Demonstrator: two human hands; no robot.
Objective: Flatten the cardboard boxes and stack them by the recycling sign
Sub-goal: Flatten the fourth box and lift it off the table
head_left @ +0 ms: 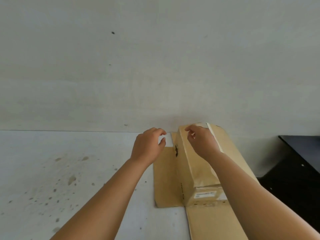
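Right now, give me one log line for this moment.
view: head | left hand: pinching white tape piece | right hand: fingers curled over cardboard box far end | box: on floor, not flat | black cabinet: right

Box (pixel 199 161): matt brown cardboard w/ glossy tape strip (pixel 213 139), paper label (pixel 205 194). Floor (pixel 69 170): rough, stained concrete. Wall (pixel 155 66): matt, smooth. Cabinet (pixel 294 179): black, semi-gloss.
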